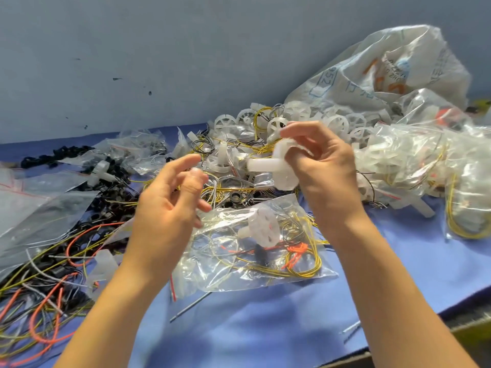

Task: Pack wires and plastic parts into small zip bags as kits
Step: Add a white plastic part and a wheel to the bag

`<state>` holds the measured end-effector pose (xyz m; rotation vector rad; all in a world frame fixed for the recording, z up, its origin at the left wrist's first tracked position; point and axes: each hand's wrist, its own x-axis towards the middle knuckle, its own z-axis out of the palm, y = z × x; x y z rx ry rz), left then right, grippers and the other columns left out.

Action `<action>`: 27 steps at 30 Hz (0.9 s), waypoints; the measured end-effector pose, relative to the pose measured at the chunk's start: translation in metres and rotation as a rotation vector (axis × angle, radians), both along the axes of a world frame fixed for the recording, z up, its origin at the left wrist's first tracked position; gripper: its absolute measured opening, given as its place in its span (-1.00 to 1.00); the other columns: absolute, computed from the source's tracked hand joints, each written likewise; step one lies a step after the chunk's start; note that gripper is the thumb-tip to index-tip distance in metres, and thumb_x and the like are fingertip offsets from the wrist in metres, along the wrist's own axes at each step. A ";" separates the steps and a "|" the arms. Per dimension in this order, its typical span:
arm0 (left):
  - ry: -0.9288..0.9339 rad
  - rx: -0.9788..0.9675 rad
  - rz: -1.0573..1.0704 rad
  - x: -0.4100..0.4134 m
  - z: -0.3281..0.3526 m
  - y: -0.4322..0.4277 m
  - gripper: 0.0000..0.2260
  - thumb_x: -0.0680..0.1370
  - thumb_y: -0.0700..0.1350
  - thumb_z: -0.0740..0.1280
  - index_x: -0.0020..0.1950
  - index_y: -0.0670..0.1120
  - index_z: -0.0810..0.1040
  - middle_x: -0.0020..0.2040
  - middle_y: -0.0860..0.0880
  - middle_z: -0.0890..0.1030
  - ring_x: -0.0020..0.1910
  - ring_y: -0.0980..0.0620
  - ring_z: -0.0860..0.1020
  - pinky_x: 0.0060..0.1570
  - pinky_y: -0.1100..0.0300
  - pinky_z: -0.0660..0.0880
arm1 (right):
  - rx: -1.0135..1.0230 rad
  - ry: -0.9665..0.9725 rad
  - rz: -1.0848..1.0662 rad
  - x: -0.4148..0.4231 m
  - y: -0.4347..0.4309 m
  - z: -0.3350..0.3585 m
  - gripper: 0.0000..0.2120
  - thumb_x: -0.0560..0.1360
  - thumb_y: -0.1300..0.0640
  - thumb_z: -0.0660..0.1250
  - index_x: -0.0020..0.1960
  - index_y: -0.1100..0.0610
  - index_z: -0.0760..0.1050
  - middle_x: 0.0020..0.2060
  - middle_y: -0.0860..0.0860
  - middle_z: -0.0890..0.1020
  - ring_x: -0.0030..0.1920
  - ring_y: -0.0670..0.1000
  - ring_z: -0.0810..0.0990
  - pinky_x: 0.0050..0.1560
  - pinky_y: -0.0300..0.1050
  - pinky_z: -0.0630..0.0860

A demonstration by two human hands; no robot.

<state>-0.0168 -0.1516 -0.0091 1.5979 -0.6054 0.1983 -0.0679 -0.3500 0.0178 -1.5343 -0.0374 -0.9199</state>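
Hands raised above a blue cloth [265,330] that covers the work surface. The right hand [321,168] grips a white plastic part [268,167], its fingers curled round the round body while a short tube sticks out to the left; the part is held in the air above the far edge of a zip bag [255,251]. The left hand [170,200] is blurred, fingers apart and loosely bent, apparently holding nothing, just left of the part and not touching it. The zip bag lies flat on the cloth between the two forearms and contains another white plastic piece, coiled yellow wires and orange wires. Loose wires [39,301] in yellow, orange, black and grey lie tangled at near left. Empty clear bags [34,208] lie at left. A heap of white wheel-shaped parts [265,123] sits far centre, filled bags [425,168] at right, and a printed sack [385,70] at far right against a grey wall [159,49].
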 end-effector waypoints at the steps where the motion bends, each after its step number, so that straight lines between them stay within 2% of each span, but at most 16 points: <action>1: 0.022 0.019 -0.050 -0.002 0.000 -0.003 -0.75 0.58 0.10 0.30 0.24 0.12 0.52 0.01 -0.01 0.63 -0.25 0.03 0.63 -0.40 0.24 0.54 | 0.029 0.000 0.081 0.004 0.008 -0.001 -0.65 0.48 0.40 0.29 -0.13 -0.04 0.61 -0.12 -0.09 0.68 -0.13 -0.09 0.58 -0.16 -0.22 0.47; 4: 0.038 0.080 -0.059 -0.005 -0.005 -0.011 -0.79 0.57 -0.01 0.33 0.20 0.07 0.55 -0.06 -0.03 0.64 -0.26 0.03 0.63 -0.37 0.20 0.55 | 0.092 0.036 0.192 0.014 0.029 -0.011 -0.63 0.48 0.47 0.27 -0.16 0.00 0.59 -0.20 -0.14 0.65 -0.12 -0.13 0.57 -0.10 -0.30 0.47; 7: 0.051 0.093 -0.020 -0.002 -0.012 -0.010 -0.84 0.56 -0.08 0.36 0.14 0.04 0.56 -0.14 -0.06 0.63 -0.31 0.05 0.61 -0.39 0.21 0.54 | 0.152 0.057 0.208 0.020 0.041 -0.017 -0.62 0.47 0.48 0.27 -0.18 0.01 0.58 -0.21 -0.04 0.61 -0.12 -0.06 0.51 -0.11 -0.23 0.43; 9: 0.076 0.087 -0.025 0.000 -0.016 -0.006 -0.85 0.56 -0.12 0.37 0.12 0.04 0.57 -0.17 -0.04 0.63 -0.33 0.07 0.60 -0.40 0.21 0.54 | 0.145 0.049 0.223 0.021 0.046 -0.019 -0.61 0.45 0.50 0.26 -0.18 0.01 0.58 -0.20 -0.07 0.62 -0.11 -0.06 0.52 -0.10 -0.22 0.44; 11: 0.088 0.077 -0.021 0.001 -0.020 -0.003 -0.85 0.58 -0.17 0.36 0.11 0.03 0.57 -0.21 0.01 0.62 -0.34 0.09 0.58 -0.41 0.24 0.53 | 0.113 0.045 0.237 0.019 0.054 -0.020 -0.61 0.44 0.49 0.27 -0.17 -0.01 0.59 -0.13 -0.10 0.66 -0.08 -0.07 0.58 -0.06 -0.24 0.48; 14: 0.102 0.040 0.000 0.003 -0.024 0.003 -0.84 0.60 -0.22 0.31 0.10 0.01 0.57 -0.25 0.07 0.61 -0.36 0.12 0.55 -0.40 0.27 0.51 | 0.048 0.023 0.248 0.019 0.064 -0.021 -0.60 0.44 0.48 0.27 -0.13 -0.03 0.60 0.02 -0.01 0.65 0.03 -0.06 0.61 0.02 -0.24 0.48; 16: 0.114 0.023 0.005 0.006 -0.023 0.009 -0.85 0.61 -0.21 0.29 0.11 -0.02 0.57 -0.29 0.07 0.59 -0.37 0.13 0.53 -0.39 0.28 0.51 | 0.053 -0.007 0.280 0.019 0.069 -0.018 -0.62 0.47 0.43 0.29 -0.09 -0.05 0.61 0.00 -0.03 0.67 0.02 -0.08 0.62 -0.02 -0.27 0.49; 19: 0.260 -0.073 -0.060 0.012 -0.021 0.023 -0.83 0.56 -0.11 0.29 0.10 -0.09 0.59 -0.34 0.01 0.53 -0.38 0.13 0.48 -0.41 0.30 0.47 | 0.149 -0.028 0.250 0.019 0.067 -0.015 -0.72 0.53 0.31 0.29 -0.04 -0.06 0.62 -0.17 -0.04 0.63 -0.13 -0.08 0.56 -0.10 -0.19 0.51; 22: 0.496 -0.239 -0.134 0.017 -0.020 0.035 -0.83 0.54 -0.06 0.25 -0.12 -0.14 0.53 -0.32 -0.01 0.45 -0.41 0.14 0.41 -0.44 0.34 0.39 | 0.233 0.021 0.122 0.021 0.058 -0.019 -0.73 0.55 0.27 0.26 -0.07 -0.07 0.62 -0.23 0.02 0.54 -0.19 -0.04 0.47 -0.15 -0.15 0.44; 25: 0.606 -0.329 -0.125 0.022 -0.022 0.042 -0.81 0.60 -0.09 0.20 -0.16 -0.15 0.46 -0.35 0.01 0.46 -0.46 0.17 0.39 -0.43 0.34 0.40 | 0.115 0.086 0.041 0.024 0.059 -0.027 -0.70 0.55 0.32 0.22 -0.06 -0.04 0.60 -0.15 0.02 0.59 -0.28 -0.11 0.50 -0.23 -0.31 0.42; 27: 0.631 -0.374 -0.131 0.024 -0.022 0.043 -0.80 0.63 -0.10 0.17 -0.13 -0.15 0.46 -0.34 0.02 0.48 -0.45 0.17 0.38 -0.42 0.35 0.40 | -0.041 0.114 0.026 0.024 0.064 -0.033 -0.67 0.53 0.34 0.21 -0.07 -0.06 0.60 -0.04 -0.03 0.57 -0.21 -0.11 0.57 -0.23 -0.33 0.43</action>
